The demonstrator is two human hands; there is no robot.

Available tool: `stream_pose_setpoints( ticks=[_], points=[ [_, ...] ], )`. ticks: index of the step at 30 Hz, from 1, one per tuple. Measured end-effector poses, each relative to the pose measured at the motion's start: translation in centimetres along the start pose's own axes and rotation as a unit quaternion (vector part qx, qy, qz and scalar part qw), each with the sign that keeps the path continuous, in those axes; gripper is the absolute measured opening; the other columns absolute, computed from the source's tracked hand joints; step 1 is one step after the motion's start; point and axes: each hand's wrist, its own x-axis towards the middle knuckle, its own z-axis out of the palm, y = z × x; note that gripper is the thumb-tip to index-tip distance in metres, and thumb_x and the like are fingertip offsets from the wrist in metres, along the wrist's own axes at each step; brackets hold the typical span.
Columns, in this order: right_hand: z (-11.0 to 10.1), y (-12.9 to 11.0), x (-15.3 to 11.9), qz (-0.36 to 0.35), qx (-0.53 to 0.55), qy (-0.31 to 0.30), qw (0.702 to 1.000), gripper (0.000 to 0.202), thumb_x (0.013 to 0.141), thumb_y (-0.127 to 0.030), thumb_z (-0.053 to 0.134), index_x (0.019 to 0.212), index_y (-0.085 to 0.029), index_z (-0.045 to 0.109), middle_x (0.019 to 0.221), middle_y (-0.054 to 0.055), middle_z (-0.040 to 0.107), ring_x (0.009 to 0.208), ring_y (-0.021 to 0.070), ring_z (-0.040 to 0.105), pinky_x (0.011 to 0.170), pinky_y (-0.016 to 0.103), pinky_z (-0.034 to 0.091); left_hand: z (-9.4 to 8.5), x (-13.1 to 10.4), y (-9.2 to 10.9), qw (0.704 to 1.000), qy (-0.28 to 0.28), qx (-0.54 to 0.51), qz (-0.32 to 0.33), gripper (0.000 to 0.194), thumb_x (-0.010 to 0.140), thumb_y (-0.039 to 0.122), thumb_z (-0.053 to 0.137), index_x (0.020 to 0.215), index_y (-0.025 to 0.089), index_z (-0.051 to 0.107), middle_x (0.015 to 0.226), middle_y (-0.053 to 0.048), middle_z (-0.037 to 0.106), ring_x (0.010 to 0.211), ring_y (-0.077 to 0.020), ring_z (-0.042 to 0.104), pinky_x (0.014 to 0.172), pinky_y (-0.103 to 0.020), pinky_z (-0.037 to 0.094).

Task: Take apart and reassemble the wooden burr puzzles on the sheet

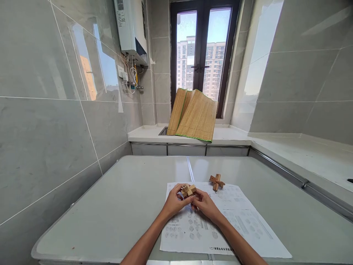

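Both of my hands meet over a printed instruction sheet (253, 235), holding one light wooden interlocking puzzle (188, 190) between them. My left hand (176, 202) wraps the puzzle's left side, with fingers behind it and the thumb in front. From the right, my right hand (205, 204) grips it, its fingertips close to the left thumb; the lower part of the puzzle is hidden by the fingers. Just beyond my right hand, a darker brown cross-shaped wooden puzzle (217, 182) rests on the sheet's far edge.
The pale table (116, 209) has a seam down its middle. Behind it, a bamboo mat (197, 116) leans on a white counter (234, 136) below the window. Tiled walls stand on both sides, and a water heater (132, 29) hangs at the back left.
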Motion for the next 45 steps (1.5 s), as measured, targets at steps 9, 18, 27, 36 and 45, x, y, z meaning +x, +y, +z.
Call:
stream_pose_setpoints(
  ticks=[9,18,27,36,45],
  points=[
    [-0.2,0.7,0.1,-0.003,0.037,0.025,0.999,0.035,0.083,-0.036,0.070,0.114,-0.022,0.059,0.085,-0.001,0.070,0.054,0.0109,0.057,0.052,0.024,0.042,0.1,0.0,0.1,0.999,-0.026,-0.018,-0.006,0.051,0.079,0.037,0.079,0.127,0.023,0.068,0.122,-0.009,0.066,0.105,-0.0243,0.063,0.080,-0.029,0.053],
    [-0.1,0.0,0.1,0.004,0.071,0.042,0.997,0.057,0.075,-0.030,0.078,0.123,-0.026,0.048,0.094,0.000,0.074,0.055,0.0115,0.062,0.054,0.023,0.043,0.2,0.2,-0.2,0.997,-0.039,-0.055,-0.023,0.049,0.077,0.040,0.082,0.119,0.018,0.070,0.107,-0.008,0.067,0.091,-0.0208,0.064,0.073,-0.028,0.051],
    [-0.5,-0.9,-0.2,0.019,0.132,-0.051,0.990,0.066,0.084,-0.046,0.077,0.143,-0.031,0.053,0.115,0.008,0.070,0.085,0.0225,0.068,0.060,0.030,0.052,-0.1,0.3,-0.4,0.995,-0.061,-0.064,-0.049,0.056,0.086,0.056,0.071,0.126,0.017,0.066,0.097,-0.007,0.071,0.072,-0.0166,0.062,0.071,-0.029,0.047],
    [-0.6,-0.7,0.0,0.035,0.177,-0.009,0.984,0.058,0.083,-0.052,0.078,0.133,-0.026,0.063,0.112,0.009,0.070,0.092,0.0245,0.069,0.068,0.033,0.054,0.1,0.3,-0.2,0.999,-0.029,-0.014,-0.035,0.052,0.097,0.059,0.052,0.126,0.019,0.069,0.092,-0.005,0.072,0.083,-0.0207,0.059,0.079,-0.031,0.045],
    [-0.7,0.2,0.1,0.039,0.122,0.028,0.991,0.060,0.080,-0.052,0.082,0.128,-0.027,0.057,0.101,0.006,0.074,0.091,0.0251,0.071,0.069,0.034,0.053,-0.3,0.7,-0.6,0.999,0.044,0.014,0.010,0.043,0.093,0.056,0.060,0.110,0.021,0.079,0.102,-0.009,0.071,0.080,-0.0195,0.060,0.071,-0.028,0.046]
  ],
)
